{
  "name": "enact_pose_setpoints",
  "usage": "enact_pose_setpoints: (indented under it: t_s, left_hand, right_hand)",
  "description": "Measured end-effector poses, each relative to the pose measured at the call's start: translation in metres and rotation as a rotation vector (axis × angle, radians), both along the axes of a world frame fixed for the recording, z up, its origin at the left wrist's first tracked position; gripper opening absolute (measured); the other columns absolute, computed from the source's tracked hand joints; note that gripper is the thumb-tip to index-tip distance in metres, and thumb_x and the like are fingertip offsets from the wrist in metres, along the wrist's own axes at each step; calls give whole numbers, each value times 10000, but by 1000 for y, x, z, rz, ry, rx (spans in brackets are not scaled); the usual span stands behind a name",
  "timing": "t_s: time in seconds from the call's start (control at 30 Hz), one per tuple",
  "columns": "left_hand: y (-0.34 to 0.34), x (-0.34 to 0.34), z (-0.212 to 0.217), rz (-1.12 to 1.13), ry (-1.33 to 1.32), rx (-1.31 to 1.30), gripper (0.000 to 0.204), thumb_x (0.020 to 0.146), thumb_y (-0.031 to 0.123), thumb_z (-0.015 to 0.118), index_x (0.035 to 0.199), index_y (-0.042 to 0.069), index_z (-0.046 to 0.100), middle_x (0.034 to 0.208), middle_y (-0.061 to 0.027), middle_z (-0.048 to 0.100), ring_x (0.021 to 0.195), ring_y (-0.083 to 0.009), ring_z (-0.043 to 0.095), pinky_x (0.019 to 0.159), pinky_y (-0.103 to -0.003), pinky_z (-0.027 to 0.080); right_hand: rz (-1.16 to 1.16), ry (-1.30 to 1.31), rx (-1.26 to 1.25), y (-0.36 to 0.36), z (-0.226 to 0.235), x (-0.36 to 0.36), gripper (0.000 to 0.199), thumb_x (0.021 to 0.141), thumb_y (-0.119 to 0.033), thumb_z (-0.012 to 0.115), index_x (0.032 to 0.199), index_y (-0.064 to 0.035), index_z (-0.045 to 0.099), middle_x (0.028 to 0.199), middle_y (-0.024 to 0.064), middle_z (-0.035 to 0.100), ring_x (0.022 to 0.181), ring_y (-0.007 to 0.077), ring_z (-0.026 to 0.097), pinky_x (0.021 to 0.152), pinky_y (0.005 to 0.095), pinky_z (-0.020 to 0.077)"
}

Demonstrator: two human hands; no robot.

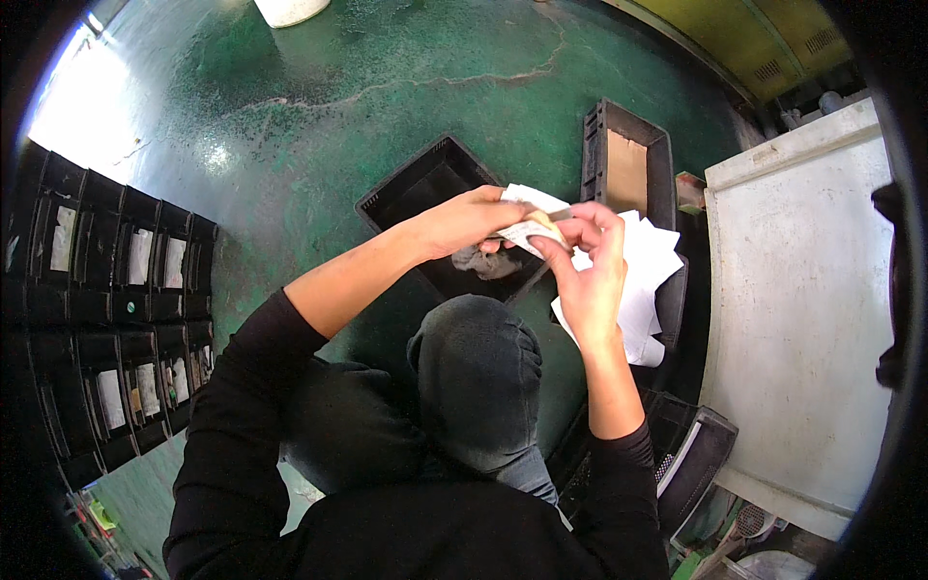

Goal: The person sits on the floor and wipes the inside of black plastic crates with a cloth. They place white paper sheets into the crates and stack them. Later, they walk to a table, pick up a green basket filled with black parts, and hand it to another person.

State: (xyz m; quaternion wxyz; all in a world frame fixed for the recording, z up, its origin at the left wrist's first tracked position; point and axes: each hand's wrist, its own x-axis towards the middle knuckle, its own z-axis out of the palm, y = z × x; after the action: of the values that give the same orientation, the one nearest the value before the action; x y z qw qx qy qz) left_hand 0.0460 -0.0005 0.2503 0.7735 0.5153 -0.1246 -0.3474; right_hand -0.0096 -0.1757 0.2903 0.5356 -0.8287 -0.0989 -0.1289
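The left hand (474, 217) and right hand (592, 261) share one small folded white paper piece with a yellowish patch (534, 232): the left grip is closed on its left end, and the right thumb and fingers pinch its right end. How many layers it has, I cannot tell. It is held in the air, over the right-hand corner of an open black plastic crate (387, 198).

The step in hand looks like working the folded paper between the fingertips. The next move seems to call for a light pinch from both hands, since so thin a piece could crease or slip.

Inside that crate lies one crumpled greyish, translucent mass (483, 263). Just right of the right hand, a heap of loose white paper sheets (633, 280) overlaps unevenly; there are several, too layered to count. Beyond it stands one long black crate lined with brown cardboard (626, 174).

Farther out are one large pale panel (797, 290) on the right, one black rack of bins (116, 309) on the left with at least six pale cards, and one white bucket (290, 10) on the green floor (309, 135).
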Motion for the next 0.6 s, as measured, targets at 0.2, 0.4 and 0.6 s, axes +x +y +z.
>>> enact_pose_setpoints:
  t_s: [0.2,0.4,0.6]
  left_hand:
    - [4,-7,18,-53,-374,336,249,894,305,585,872,57,582,689,31,508,603,-44,431,493,-218,332]
    - [3,8,21,-336,-533,450,249,884,258,601,855,12,586,651,-9,551,603,-115,494,533,-294,391]
    - [5,17,11,-9,-700,439,449,919,283,543,1293,46,471,1206,-144,560,1118,-191,519,951,-324,405]
  right_hand:
    - [-56,-278,-367,5,7,17,286,667,-73,778,893,-68,603,872,84,613,752,203,589,683,325,465]
    - [99,-51,-140,-14,-9,22,188,653,-38,766,801,-25,651,806,66,610,755,166,589,681,281,457]
    - [-512,-130,-233,-131,-18,16,205,746,-63,718,930,-24,638,831,79,659,754,138,611,690,277,482]
